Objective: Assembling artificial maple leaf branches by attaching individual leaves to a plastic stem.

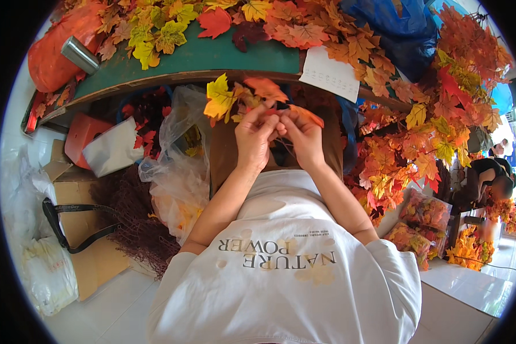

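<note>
Both my hands meet over my lap, just below the table's edge, fingertips pinched together. My left hand (254, 139) is closed on a spray of artificial maple leaves (220, 98), yellow and orange, which fans out beyond its fingers. My right hand (304, 137) is closed beside it, fingertips touching the left's. An orange maple leaf (307, 115) sticks out above the right fingers. A thin stem seems to hang below the hands. The exact join between the fingertips is hidden.
Autumn leaves (304, 28) cover much of the green table (235, 54), with a paper sheet (330, 73) at its edge. Leaf garlands (407, 155) hang at right. Plastic bags (180, 149) and a cardboard box (92, 229) stand left. Another person (490, 172) bends over at far right.
</note>
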A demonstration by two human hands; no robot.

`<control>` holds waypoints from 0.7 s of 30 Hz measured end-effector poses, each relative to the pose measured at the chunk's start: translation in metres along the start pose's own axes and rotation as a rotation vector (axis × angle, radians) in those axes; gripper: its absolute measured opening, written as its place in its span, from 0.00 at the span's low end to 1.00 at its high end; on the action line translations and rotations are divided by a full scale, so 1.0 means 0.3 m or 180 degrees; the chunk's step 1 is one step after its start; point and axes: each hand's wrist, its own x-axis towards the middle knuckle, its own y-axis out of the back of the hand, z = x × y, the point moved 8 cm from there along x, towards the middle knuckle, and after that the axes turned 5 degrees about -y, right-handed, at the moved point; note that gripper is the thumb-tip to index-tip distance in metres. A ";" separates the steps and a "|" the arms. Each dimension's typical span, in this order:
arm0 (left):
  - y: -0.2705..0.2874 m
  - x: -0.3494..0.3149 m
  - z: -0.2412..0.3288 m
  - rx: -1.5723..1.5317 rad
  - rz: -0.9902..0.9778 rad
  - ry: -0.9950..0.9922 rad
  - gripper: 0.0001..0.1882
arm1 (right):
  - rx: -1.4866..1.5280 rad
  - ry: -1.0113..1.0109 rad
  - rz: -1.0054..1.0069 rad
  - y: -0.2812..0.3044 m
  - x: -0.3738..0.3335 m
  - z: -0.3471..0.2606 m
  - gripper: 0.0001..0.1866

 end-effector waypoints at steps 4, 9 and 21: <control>0.130 0.052 0.046 -0.0388 0.0785 -0.0349 0.07 | -0.2717 0.0450 -0.0551 -0.117 -0.094 -0.117 0.07; 0.084 0.019 -0.023 -0.0659 0.0505 0.0309 0.09 | -0.2439 0.0917 -0.0191 -0.137 -0.059 -0.160 0.06; 0.128 0.035 0.003 -0.0869 0.0404 0.0009 0.09 | -0.3843 0.3288 -0.0014 -0.444 0.495 -0.484 0.08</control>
